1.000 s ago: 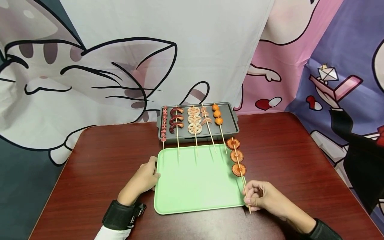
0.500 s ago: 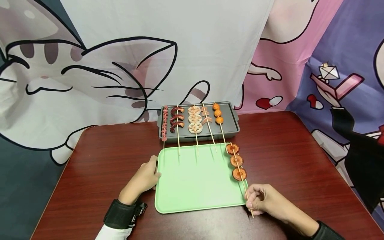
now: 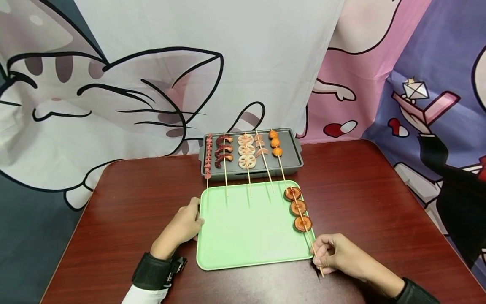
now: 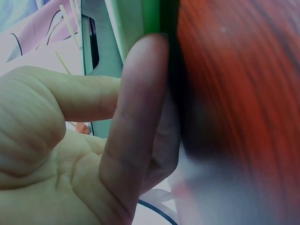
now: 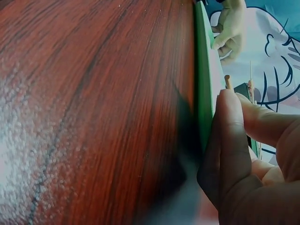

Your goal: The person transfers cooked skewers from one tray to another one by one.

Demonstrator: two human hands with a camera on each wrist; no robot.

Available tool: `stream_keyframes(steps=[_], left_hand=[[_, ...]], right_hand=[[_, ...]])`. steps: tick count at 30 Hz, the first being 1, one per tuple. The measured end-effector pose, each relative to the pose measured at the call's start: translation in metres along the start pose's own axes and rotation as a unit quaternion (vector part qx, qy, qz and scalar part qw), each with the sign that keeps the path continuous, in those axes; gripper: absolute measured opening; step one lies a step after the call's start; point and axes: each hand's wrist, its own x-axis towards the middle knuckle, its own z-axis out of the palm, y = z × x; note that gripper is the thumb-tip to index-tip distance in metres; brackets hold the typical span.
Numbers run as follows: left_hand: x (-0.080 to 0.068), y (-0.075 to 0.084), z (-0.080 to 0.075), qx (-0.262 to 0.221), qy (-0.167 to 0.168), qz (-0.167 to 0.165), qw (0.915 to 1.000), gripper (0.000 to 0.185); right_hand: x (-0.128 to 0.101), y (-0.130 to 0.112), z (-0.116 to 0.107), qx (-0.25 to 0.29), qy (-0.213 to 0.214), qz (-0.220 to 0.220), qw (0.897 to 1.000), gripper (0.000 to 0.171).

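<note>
My right hand (image 3: 331, 254) pinches the lower end of a wooden skewer with three round brown mushroom-like slices (image 3: 303, 223) on it. The slices lie over the right edge of a light green tray (image 3: 247, 228), and the stick's end pokes out past my fingers. In the right wrist view the stick tip (image 5: 228, 80) shows just beyond the fingertips. At the tray's left edge my left hand (image 3: 183, 223) grips the rim, thumb over the top. The left wrist view has its fingers (image 4: 140, 93) close against the tray's side.
Behind the tray a grey grill pan (image 3: 290, 158) holds several skewers: pink meat pieces (image 3: 208, 156), dark red curled pieces (image 3: 223, 150), lotus root slices (image 3: 247, 161), pale pinkish pieces (image 3: 261, 152) and orange balls (image 3: 276, 143). Their sticks reach over the tray's back edge. Everything stands on a reddish-brown table (image 3: 125, 211).
The mushroom skewer has come nearer to me and slightly left at its far end, onto the tray's right edge. My right hand moved a little down and right; the left kept its grip.
</note>
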Motion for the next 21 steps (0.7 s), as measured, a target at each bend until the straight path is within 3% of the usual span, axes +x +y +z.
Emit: stream_keyframes(steps=[14, 21], left_hand=[[0.0000, -0.0003, -0.0006, -0.003, -0.001, 0.004, 1.0000, 0.051], [0.0002, -0.0002, -0.0003, -0.003, 0.002, 0.006, 1.0000, 0.048]], right_hand=[[0.0046, 0.0009, 0.0037, -0.026, 0.027, 0.028, 0.999, 0.022], [0.0044, -0.0008, 0.0059, -0.107, 0.057, 0.017, 0.992, 0.030]])
